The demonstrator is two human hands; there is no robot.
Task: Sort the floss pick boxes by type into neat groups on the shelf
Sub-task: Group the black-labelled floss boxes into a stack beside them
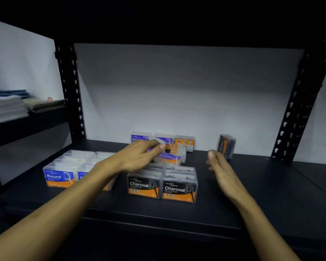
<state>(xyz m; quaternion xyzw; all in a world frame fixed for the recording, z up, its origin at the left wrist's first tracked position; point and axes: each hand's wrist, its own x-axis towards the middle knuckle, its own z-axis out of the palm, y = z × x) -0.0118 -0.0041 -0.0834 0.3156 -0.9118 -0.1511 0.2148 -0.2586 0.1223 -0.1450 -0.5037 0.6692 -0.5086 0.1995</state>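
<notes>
My left hand (pixel 139 156) pinched a clear Smooth box (pixel 159 143) between thumb and fingers, above the tilted Smooth box (pixel 167 158) behind the Charcoal boxes (pixel 162 185). My right hand (pixel 222 170) was spread, fingers straight, near the upright Charcoal box (pixel 226 146).

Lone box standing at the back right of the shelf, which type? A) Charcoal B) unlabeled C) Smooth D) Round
A: the lone box is black and orange like the two front Charcoal boxes, and part of that word shows on its side; the right hand is open just short of it.
</notes>
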